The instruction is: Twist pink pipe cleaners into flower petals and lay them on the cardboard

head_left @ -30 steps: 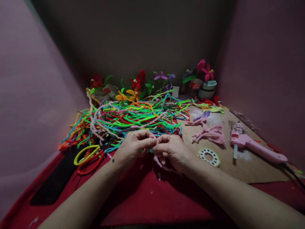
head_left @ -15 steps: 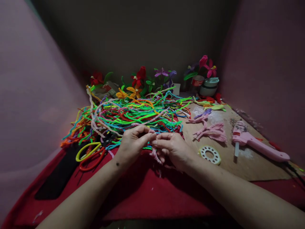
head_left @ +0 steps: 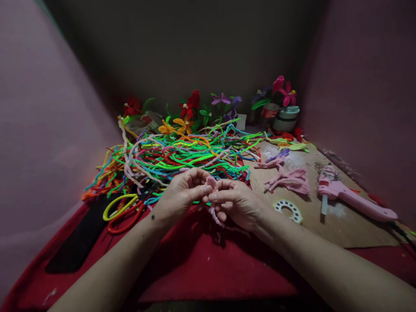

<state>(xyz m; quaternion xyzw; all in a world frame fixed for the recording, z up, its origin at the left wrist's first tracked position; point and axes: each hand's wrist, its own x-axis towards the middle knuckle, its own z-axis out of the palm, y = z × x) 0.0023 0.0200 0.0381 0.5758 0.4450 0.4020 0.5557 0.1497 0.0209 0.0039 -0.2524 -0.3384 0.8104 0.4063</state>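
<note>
Between my two hands is a pink pipe cleaner (head_left: 212, 182), bent into a small rounded loop at the top, with its twisted tail hanging below the fingers. My left hand (head_left: 186, 190) pinches the loop from the left with thumb and forefinger. My right hand (head_left: 238, 201) grips the same pipe cleaner from the right, thumb against curled fingers, fingertips nearly touching those of the left. Just behind the hands spreads a heap of many-coloured pipe cleaners (head_left: 182, 151). Several shaped pink pieces (head_left: 292, 180) lie on the board to the right.
A pink hot glue gun (head_left: 354, 199) and a white ring with holes (head_left: 288, 211) rest on the brown board (head_left: 325, 234). Scissors with yellow and red handles (head_left: 125, 216) and a black flat object (head_left: 78, 238) lie left. Pipe-cleaner flowers (head_left: 188, 108) and a lidded jar (head_left: 286, 118) stand behind.
The pink loop now shows above my fingertips, where it was mostly hidden before. My hands have drawn slightly apart, and more of the tail is visible below.
</note>
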